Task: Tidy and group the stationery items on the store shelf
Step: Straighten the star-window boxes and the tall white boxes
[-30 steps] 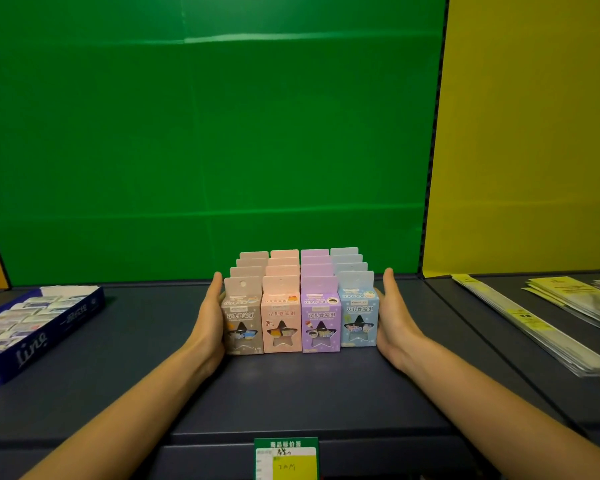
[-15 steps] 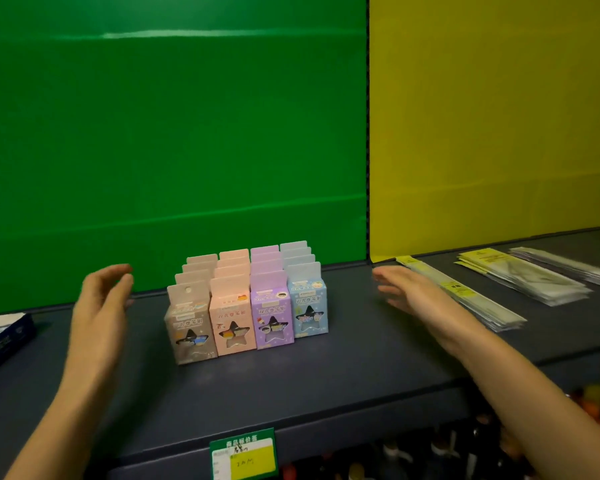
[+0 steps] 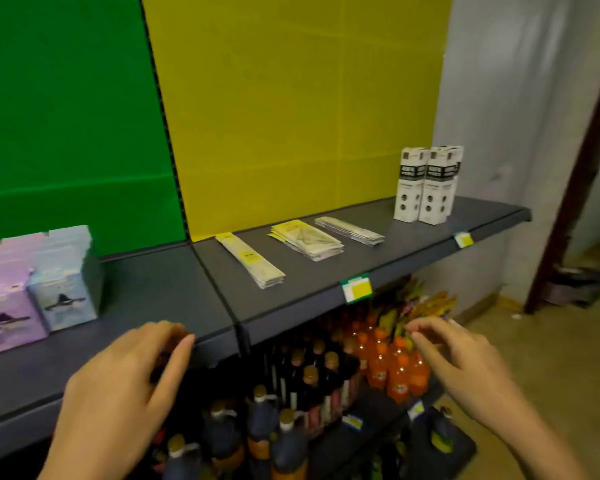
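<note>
The grouped pastel boxes (image 3: 35, 292) stand at the far left of the dark shelf (image 3: 160, 292), partly cut off by the frame edge. Three flat stacks of packets lie further right: a long narrow yellow-labelled stack (image 3: 250, 259), a wider yellow-topped stack (image 3: 307, 239) and a grey stack (image 3: 349, 230). Black-and-white tall boxes (image 3: 426, 185) stand upright at the shelf's right end. My left hand (image 3: 125, 393) hovers in front of the shelf's front edge, fingers loosely bent, holding nothing. My right hand (image 3: 465, 362) hangs in the air below shelf level, fingers relaxed and empty.
Below the shelf are dark bottles (image 3: 291, 382) and orange drink bottles (image 3: 392, 362). Price tags (image 3: 356, 289) clip to the shelf's front edge. A green and a yellow back panel rise behind; a grey wall and doorway (image 3: 575, 202) are to the right.
The view has swung far right. Both hands have left the sides of the pastel boxes and dropped to the shelf's front edge, holding nothing. The packet stacks and tall boxes have come into view.
</note>
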A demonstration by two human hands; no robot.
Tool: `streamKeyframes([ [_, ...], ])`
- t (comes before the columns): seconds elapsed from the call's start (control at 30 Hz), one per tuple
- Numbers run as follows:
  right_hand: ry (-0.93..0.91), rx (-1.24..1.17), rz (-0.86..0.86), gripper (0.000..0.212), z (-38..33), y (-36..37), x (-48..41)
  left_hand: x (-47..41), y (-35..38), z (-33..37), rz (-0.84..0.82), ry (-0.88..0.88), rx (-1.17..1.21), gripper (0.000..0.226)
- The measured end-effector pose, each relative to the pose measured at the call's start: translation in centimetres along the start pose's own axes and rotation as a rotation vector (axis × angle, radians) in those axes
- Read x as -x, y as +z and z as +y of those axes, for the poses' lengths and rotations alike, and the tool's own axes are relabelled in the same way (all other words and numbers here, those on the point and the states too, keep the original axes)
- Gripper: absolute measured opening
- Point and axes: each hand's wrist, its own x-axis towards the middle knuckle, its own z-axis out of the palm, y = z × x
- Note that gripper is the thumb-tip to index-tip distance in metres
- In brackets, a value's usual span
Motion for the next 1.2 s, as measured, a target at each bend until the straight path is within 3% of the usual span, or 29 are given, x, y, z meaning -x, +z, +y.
streamKeyframes([
  [0.3, 0.26, 0.147, -0.019, 0.018, 16.7, -4.9, 4.6, 3.3, 14.9, 14.9, -0.321, -0.021, 0.023, 0.041],
  [0.47, 0.41, 0.094, -0.078, 0.012, 24.0, -5.6, 5.5, 3.6, 21.9, 20.8, -0.507, 0.037, 0.038, 0.024],
  [0.53, 0.439, 0.068, -0.128, 0.02, 26.7, -5.5, 5.3, 3.1, 23.9, 23.4, -0.476, 0.117, 0.031, 0.025],
  [0.6, 0.448, 0.061, -0.171, 0.014, 29.1, -5.5, 4.6, 3.1, 27.6, 24.3, -0.529, 0.141, 0.09, 0.045],
  [0.63, 0.46, 0.044, -0.178, 0.01, 29.8, -5.9, 3.8, 2.5, 29.2, 24.4, -0.61, 0.115, 0.139, 0.072],
  [0.67, 0.454, 0.033, -0.161, 0.018, 31.0, -6.1, 2.9, 1.9, 30.5, 24.7, -0.642, 0.098, 0.143, 0.102],
  [0.7, 0.464, 0.034, -0.163, 0.017, 31.6, -6.4, 1.7, 0.8, 31.6, 25.2, -0.667, 0.089, 0.14, 0.117],
  [0.73, 0.448, 0.031, -0.168, 0.018, 32.6, -6.7, 0.3, 0.0, 32.7, 25.6, -0.619, 0.119, 0.155, 0.112],
  [0.8, 0.391, 0.053, -0.162, 0.036, 34.5, -7.2, -3.0, -2.9, 32.9, 28.3, -0.452, 0.207, 0.131, 0.051],
  [0.87, 0.305, 0.07, -0.159, 0.027, 35.5, -8.1, -6.7, -5.7, 32.5, 31.1, -0.363, 0.238, 0.149, 0.02],
  [1.0, 0.141, 0.068, -0.083, 0.016, 36.6, -10.4, -14.0, -10.3, 32.7, 32.9, -0.346, 0.158, 0.088, 0.022],
  [1.1, 0.055, 0.012, -0.021, 0.014, 36.7, -12.0, -18.9, -13.0, 32.0, 33.5, -0.327, 0.098, 0.075, 0.039],
  [1.2, -0.089, -0.034, 0.034, 0.035, 37.4, -13.0, -23.9, -15.3, 30.5, 34.4, -0.296, 0.027, 0.046, 0.05],
])
